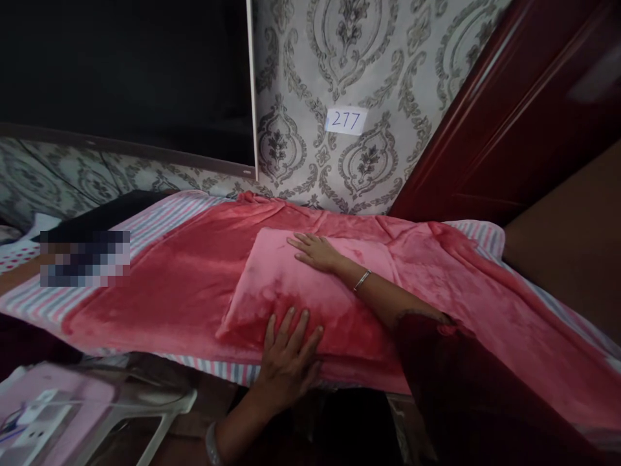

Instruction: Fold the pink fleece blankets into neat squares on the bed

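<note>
Below patterned wallpaper (301, 71) | striped sheet (152, 223) | left hand (284, 364), right hand (317, 252) splayed on pink blanket (272, 275)

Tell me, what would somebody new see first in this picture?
Probably the bright pinkish-red cloth spread across the middle, with a pink bundle on it: the right hand lies on top, the left hand on its near side. Then the big dark screen at upper left, and the white paper reading 277 on the patterned wall.
</note>
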A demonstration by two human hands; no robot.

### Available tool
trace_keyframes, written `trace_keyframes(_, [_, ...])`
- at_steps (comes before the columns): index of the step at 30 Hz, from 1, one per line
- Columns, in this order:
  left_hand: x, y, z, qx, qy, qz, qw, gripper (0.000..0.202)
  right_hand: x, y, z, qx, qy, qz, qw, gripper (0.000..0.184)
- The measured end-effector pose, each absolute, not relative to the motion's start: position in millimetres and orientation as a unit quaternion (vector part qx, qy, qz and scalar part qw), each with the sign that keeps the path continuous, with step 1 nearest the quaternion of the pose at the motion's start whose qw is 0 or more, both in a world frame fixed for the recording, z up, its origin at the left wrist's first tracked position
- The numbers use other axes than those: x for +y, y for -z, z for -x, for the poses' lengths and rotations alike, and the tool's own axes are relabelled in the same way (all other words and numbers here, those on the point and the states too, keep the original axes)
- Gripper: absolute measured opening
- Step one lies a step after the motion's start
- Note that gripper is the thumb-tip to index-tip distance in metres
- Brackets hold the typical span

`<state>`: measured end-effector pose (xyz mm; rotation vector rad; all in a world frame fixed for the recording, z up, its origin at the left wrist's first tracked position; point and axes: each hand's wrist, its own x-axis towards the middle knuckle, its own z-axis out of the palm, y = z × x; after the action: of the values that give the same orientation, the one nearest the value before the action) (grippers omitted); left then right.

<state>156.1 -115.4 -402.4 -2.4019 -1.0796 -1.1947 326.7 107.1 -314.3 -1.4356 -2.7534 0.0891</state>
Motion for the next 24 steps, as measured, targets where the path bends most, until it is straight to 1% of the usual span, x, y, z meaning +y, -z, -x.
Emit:
trace_keyframes(4, [-114.5,405.6,-155.8,-0.37,0.416,0.822,0.116,0.051,128.4,322.2,-327.5,-0.867,-0.079,0.489,0.044,0.06])
trace_keyframes(8, [-113.2,412.0,-156.0,-0.371,0.419,0.821,0.117,0.053,132.7,335.7,-330.2,-0.857,-0.056,0.503,0.095,0.058])
trace_keyframes(10, [-112.6,414.1,-155.8,-0.37,0.416,0.822,0.12,0.054,132.7,340.3,-331.1,-0.857,-0.05,0.502,0.107,0.058])
trace_keyframes(14, [-112.4,415.0,-155.3,-0.374,0.407,0.824,0.126,0.057,132.0,342.5,-331.1,-0.857,-0.051,0.501,0.109,0.058])
trace_keyframes(19, [-114.6,412.3,-156.8,-0.379,0.397,0.824,0.143,0.055,126.4,332.7,-327.5,-0.856,-0.045,0.507,0.09,0.057])
trace_keyframes(22, [-119.2,402.7,-154.5,-0.381,0.376,0.833,0.145,0.056,117.2,320.5,-320.9,-0.835,-0.03,0.545,0.07,0.056])
trace_keyframes(24, [-123.7,391.3,-148.9,-0.379,0.369,0.838,0.135,0.055,104.4,311.6,-312.8,-0.827,-0.018,0.555,0.082,0.055])
